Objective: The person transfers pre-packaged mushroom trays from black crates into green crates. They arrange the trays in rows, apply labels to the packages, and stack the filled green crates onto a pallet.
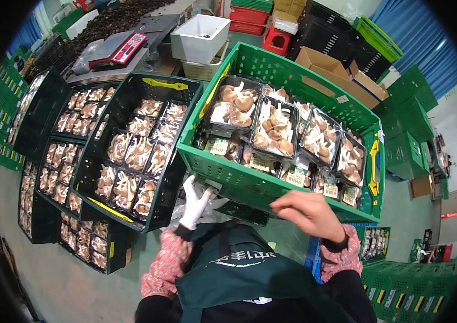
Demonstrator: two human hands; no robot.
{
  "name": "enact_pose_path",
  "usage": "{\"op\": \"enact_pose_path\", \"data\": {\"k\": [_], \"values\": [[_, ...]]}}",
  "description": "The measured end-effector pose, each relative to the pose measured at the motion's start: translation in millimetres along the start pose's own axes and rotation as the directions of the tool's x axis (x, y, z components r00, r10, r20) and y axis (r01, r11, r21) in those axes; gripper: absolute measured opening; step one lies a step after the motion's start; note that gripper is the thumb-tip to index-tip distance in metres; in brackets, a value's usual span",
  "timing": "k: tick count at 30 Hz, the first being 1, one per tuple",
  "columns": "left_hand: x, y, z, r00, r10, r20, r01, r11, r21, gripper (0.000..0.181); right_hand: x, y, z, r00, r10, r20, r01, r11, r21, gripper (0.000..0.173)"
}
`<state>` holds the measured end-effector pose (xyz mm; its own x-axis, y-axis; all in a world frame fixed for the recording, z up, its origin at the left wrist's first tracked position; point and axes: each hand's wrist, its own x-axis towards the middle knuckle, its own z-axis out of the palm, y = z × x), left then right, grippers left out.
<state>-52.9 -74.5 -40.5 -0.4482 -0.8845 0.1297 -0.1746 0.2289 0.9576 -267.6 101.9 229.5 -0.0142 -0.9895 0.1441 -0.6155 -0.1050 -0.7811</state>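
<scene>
My left hand (195, 202), in a white glove, is beside the near left corner of a green plastic crate (228, 173). Its thumb lies by a small pale label on the crate's outer wall; whether it grips the label is unclear. My bare right hand (309, 214) hovers near the crate's front wall, fingers curled; anything between the fingertips is hidden. In the crate lie several film-wrapped black trays of brown mushrooms (275, 128), some bearing printed labels. To the left stands a dark green crate (164, 161) with more mushroom trays in rows.
More crates of mushroom packs (60, 173) stand at the left. Behind are a red and silver weighing scale (117, 50), a white foam box (200, 38) and an open cardboard box (329, 72). Green crates (406, 282) are stacked at the lower right. A red stool (275, 40) stands at the back.
</scene>
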Motion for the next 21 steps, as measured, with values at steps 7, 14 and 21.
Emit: {"op": "enact_pose_path", "data": {"k": [7,14,21], "values": [[7,-10,23,0.975,-0.198,-0.097,0.163,0.945,-0.284,0.044,28,-11,51,0.983,-0.078,0.169,0.101,0.985,-0.136,0.017],[10,-19,-10,0.83,-0.354,0.432,0.537,0.719,-0.442,0.017,31,-10,79,0.983,-0.036,0.179,0.065,0.985,-0.162,0.018],[-25,88,-45,0.932,0.004,0.363,0.102,0.957,-0.272,0.01,41,-18,75,0.983,0.146,-0.107,-0.167,0.959,-0.228,0.036]]}}
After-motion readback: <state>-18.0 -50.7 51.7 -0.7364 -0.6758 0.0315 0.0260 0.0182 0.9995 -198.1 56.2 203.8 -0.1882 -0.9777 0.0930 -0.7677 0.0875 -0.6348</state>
